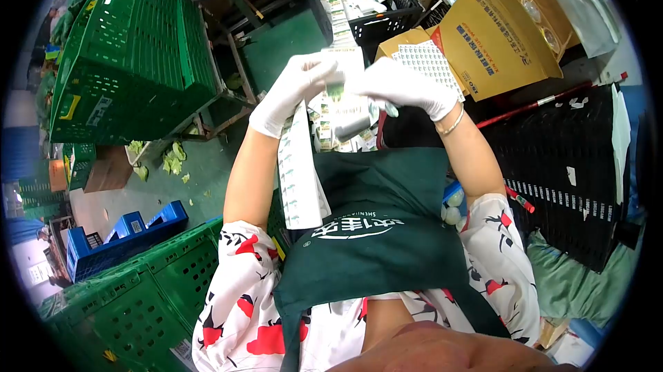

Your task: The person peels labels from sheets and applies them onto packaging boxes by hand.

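Observation:
My left hand [298, 85], in a white glove, is closed at the left edge of a small white and green packet [336, 90]. Below this hand hangs a long white strip of printed labels [298, 179]. My right hand [400, 87], gloved too, has its fingers pressed together at the packet's right side. Behind the right hand shows a sheet covered with small green labels [429, 61]. Many white and green packets [338, 3] lie in rows beyond and beneath the hands. What the right fingertips grip is too small to make out.
Green crates [128, 54] stand stacked at the left, with another green crate [131, 303] below. A black crate [387, 20] holds packets at the top. An open cardboard box [490, 37] is at the upper right, above stacked black crates [563, 172].

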Demonstrator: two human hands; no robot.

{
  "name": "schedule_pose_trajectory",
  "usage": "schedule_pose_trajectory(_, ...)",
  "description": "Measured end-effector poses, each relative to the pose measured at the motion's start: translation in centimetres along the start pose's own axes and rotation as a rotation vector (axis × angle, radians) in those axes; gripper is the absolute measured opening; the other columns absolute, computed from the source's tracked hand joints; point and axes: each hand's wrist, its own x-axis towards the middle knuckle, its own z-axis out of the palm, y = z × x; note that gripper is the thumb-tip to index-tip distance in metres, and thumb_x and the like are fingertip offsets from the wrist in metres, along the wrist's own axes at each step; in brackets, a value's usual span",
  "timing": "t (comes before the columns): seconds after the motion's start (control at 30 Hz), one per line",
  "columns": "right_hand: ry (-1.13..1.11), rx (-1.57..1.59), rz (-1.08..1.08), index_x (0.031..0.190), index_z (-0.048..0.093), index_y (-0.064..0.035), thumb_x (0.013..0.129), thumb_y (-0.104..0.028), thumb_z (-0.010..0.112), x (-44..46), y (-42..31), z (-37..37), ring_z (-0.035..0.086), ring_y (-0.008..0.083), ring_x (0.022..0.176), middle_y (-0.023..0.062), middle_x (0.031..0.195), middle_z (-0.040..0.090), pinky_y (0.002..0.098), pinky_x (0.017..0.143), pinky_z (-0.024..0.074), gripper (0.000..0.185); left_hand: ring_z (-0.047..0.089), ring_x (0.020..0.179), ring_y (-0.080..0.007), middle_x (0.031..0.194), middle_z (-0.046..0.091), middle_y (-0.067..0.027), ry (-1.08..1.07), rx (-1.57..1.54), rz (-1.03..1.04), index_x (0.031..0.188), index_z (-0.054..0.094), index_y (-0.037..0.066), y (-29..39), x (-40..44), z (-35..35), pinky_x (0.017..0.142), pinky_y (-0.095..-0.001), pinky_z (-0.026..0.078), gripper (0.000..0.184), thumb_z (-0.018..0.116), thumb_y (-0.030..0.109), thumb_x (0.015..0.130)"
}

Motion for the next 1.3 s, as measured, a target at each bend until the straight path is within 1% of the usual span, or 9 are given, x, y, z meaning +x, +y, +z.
schedule_pose_trajectory(0.03,-0.041,-0.066,0.018,0.077,0.070,-0.0021,0.094,-0.036,0.062,-0.5,-0.3,0.6,0.050,0.0064,0.052,0.0009,0.056,0.057,0.0240,0.051,0.0404,0.038,0.045,0.064,0.0022,0.088,0.068,0.0026,0.052,-0.066,0.120,0.103,0.070,0.000,-1.0,1.2,0.1,0.055,-0.0149,0.032,0.025,0.064,0.023,0.095)
schedule_pose_trajectory(0.1,-0.113,-0.197,0.042,0.076,0.068,-0.0027,0.098,-0.035,0.057,-1.2,-0.3,1.2,0.047,0.0033,0.048,-0.0020,0.054,0.055,0.0210,0.046,0.0337,0.041,0.055,0.074,-0.0014,0.095,0.070,-0.0018,0.138,-0.145,0.125,0.110,0.069,-0.002,-1.3,1.6,0.3,0.065,-0.0177,0.043,0.027,0.066,0.019,0.093)
schedule_pose_trajectory(0.23,0.494,0.274,-0.060,0.091,0.066,-0.0045,0.103,-0.033,0.046,-2.3,1.0,0.7,0.037,-0.0002,0.049,-0.0064,0.060,0.049,0.0180,0.047,0.0257,0.037,0.063,0.091,-0.0080,0.104,0.071,-0.0063,0.182,-0.030,0.215,0.118,0.066,-0.004,-2.0,2.2,0.2,0.082,-0.0242,0.050,0.033,0.068,0.015,0.091)
schedule_pose_trajectory(0.4,0.815,0.305,-0.160,0.095,0.069,-0.0034,0.096,-0.027,0.064,-0.2,1.9,2.7,0.042,0.0011,0.057,-0.0056,0.065,0.053,0.0195,0.051,0.0328,0.024,0.063,0.094,-0.0093,0.107,0.070,-0.0075,0.155,0.005,0.193,0.120,0.064,-0.004,-1.6,1.9,2.1,0.087,-0.0259,0.050,0.033,0.068,0.011,0.090)
schedule_pose_trajectory(0.63,0.987,-0.221,-0.051,0.089,0.068,-0.0016,0.085,-0.031,0.077,1.7,2.2,3.7,0.056,0.0056,0.058,-0.0013,0.066,0.060,0.0255,0.054,0.0487,0.031,0.063,0.092,-0.0091,0.104,0.071,-0.0065,0.125,0.035,0.178,0.118,0.065,-0.005,-1.2,0.8,1.9,0.085,-0.0252,0.051,0.032,0.068,0.012,0.092)
schedule_pose_trajectory(0.73,0.554,0.196,-0.012,0.086,0.066,-0.0013,0.088,-0.032,0.074,1.1,2.6,2.0,0.054,0.0057,0.059,-0.0007,0.069,0.060,0.0259,0.055,0.0469,0.031,0.064,0.091,-0.0090,0.101,0.071,-0.0048,0.094,-0.035,0.142,0.118,0.066,-0.004,-0.9,0.3,1.6,0.083,-0.0241,0.051,0.033,0.068,0.017,0.093)
schedule_pose_trajectory(0.87,0.235,-0.004,0.018,0.080,0.067,-0.0015,0.091,-0.029,0.069,-1.1,0.9,2.9,0.048,0.0053,0.066,0.0006,0.071,0.061,0.0236,0.061,0.0427,0.030,0.065,0.092,-0.0097,0.101,0.070,-0.0059,0.139,-0.183,0.101,0.112,0.067,-0.004,-1.7,1.3,0.4,0.082,-0.0248,0.052,0.027,0.066,0.016,0.093)
schedule_pose_trajectory(1.13,0.797,0.372,-0.139,0.104,0.065,-0.0017,0.088,-0.019,0.074,-0.3,0.9,2.2,0.057,0.0025,0.071,0.0013,0.084,0.066,0.0183,0.063,0.0471,0.025,0.064,0.090,-0.0094,0.104,0.071,-0.0075,0.170,-0.038,0.199,0.115,0.067,-0.003,-3.0,2.0,1.6,0.082,-0.0254,0.052,0.029,0.069,0.012,0.091)
schedule_pose_trajectory(1.3,1.000,-0.119,-0.190,0.100,0.064,-0.0035,0.082,-0.019,0.079,2.2,2.0,3.5,0.059,0.0026,0.070,0.0012,0.082,0.067,0.0199,0.063,0.0502,0.028,0.064,0.092,-0.0090,0.106,0.070,-0.0064,0.137,-0.027,0.197,0.117,0.065,-0.004,-2.8,1.9,2.7,0.084,-0.0264,0.052,0.031,0.069,0.012,0.091)
